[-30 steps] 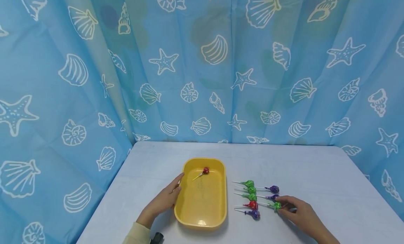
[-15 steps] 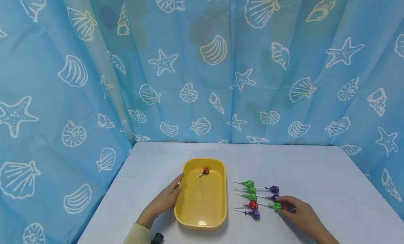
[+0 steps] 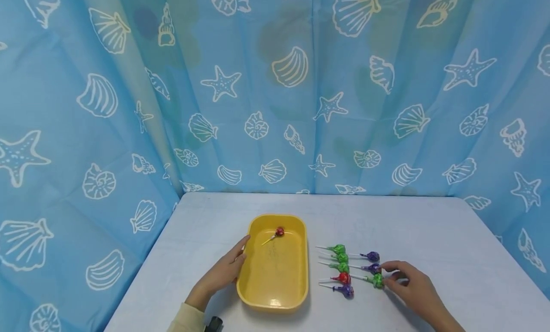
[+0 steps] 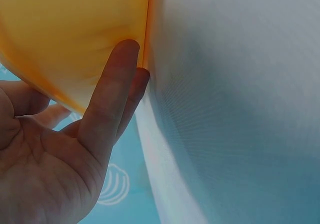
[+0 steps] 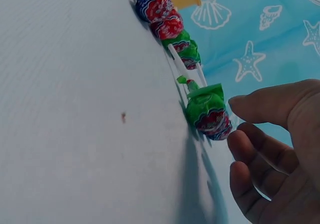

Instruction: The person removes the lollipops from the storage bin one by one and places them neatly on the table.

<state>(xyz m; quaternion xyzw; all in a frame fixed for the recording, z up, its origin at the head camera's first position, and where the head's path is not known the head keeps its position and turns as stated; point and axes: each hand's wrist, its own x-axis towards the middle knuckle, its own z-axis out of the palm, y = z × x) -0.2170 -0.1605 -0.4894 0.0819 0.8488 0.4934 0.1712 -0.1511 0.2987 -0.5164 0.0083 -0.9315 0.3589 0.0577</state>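
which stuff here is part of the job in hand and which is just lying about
In the job:
- yellow tray, left hand resting on its side
- red lollipop in the tray
- green lollipop beside the right hand
- other lollipops in rows on the table

Lying about:
- seashell curtain

We're looking down on the surface point(image 3: 429, 232), and a tray point(image 3: 301, 294) sits near its front edge, a bit left of centre. One lollipop point(image 3: 278, 233) lies inside the tray, up at its far end. Our left hand point(image 3: 225, 270) rests against the tray's left wall, fingers touching the rim. To the right of the tray, apart from it, a cluster of lollipops point(image 3: 342, 269) lies in two short columns, sticks pointing left. Our right hand point(image 3: 408, 284) sits at the right of that cluster, fingertips just beside the nearest lollipop point(image 3: 377, 280). A curtain point(image 3: 275, 93) hangs behind the surface and along its left and right sides.
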